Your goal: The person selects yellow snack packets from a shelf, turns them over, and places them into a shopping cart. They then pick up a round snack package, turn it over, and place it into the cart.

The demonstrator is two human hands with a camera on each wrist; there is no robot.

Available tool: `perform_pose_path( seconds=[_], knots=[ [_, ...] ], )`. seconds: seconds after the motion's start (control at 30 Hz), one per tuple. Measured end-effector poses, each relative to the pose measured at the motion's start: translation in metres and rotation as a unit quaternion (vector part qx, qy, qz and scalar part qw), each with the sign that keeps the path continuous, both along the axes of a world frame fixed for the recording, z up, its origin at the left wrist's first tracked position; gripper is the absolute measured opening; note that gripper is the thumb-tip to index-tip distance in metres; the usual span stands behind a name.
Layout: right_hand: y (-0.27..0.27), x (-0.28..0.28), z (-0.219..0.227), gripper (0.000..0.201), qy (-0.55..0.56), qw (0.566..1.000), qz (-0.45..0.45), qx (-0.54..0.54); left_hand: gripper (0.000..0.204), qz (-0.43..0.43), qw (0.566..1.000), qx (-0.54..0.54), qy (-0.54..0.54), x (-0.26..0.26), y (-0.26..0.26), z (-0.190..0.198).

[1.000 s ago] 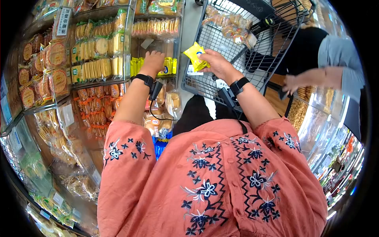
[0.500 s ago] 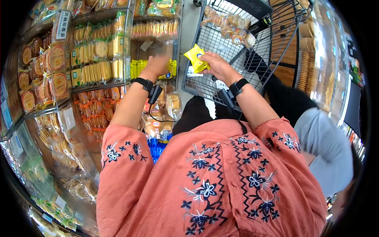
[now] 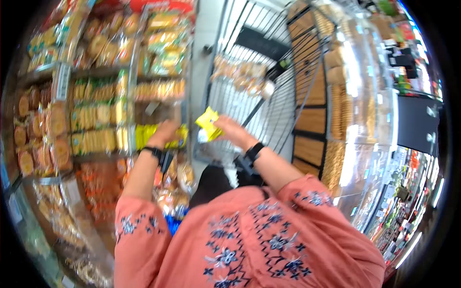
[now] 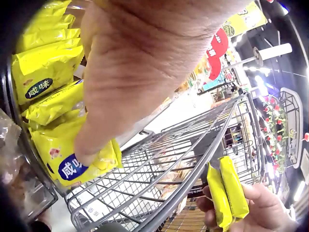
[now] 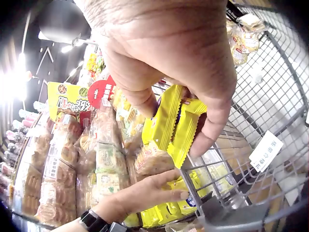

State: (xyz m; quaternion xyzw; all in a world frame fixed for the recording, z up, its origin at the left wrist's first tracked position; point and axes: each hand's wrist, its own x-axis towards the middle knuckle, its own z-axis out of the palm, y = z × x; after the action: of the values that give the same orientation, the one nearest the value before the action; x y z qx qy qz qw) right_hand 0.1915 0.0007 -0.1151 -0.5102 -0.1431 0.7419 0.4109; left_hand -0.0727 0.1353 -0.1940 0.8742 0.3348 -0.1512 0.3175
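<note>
Two yellow packets point(image 3: 207, 123) are pinched in the right hand point(image 3: 233, 131). Towards nine o'clock in the head view, shelved packets point(image 3: 145, 138) are touched by the left hand point(image 3: 165, 133); its grip cannot be told.

left forearm point(image 3: 138, 178) and right forearm point(image 3: 276, 165), both bare, extend forward from the torso point(image 3: 261, 235). the left hand point(image 3: 166, 131) points ahead, thumb point(image 4: 89, 147) extended, remaining digits partly hidden. the right hand point(image 3: 234, 130), held apart at near-equal reach, pinches between thumb and fingers point(image 5: 212, 130).
</note>
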Motion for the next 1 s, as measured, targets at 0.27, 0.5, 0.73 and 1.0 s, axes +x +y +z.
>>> perform_pose_path(
  seconds=[0.27,0.5,0.73,1.0],
  knots=[
    [0.036,0.009,0.014,0.043,-0.123,0.992,0.037,-0.004,0.049,0.004,0.996,0.09,0.02,0.002,-0.014,0.013],
    [0.077,0.0,0.012,0.038,-0.145,0.985,0.089,-0.016,0.038,0.024,0.978,0.17,-0.115,0.014,-0.045,0.037],
    [0.082,-0.002,0.012,0.036,-0.159,0.983,0.092,-0.007,0.03,0.058,0.977,0.12,-0.166,0.035,-0.071,0.049],
    [0.089,-0.002,0.012,0.034,-0.153,0.983,0.095,0.016,0.023,0.103,0.956,0.21,-0.178,0.049,-0.08,0.04]
  ],
)
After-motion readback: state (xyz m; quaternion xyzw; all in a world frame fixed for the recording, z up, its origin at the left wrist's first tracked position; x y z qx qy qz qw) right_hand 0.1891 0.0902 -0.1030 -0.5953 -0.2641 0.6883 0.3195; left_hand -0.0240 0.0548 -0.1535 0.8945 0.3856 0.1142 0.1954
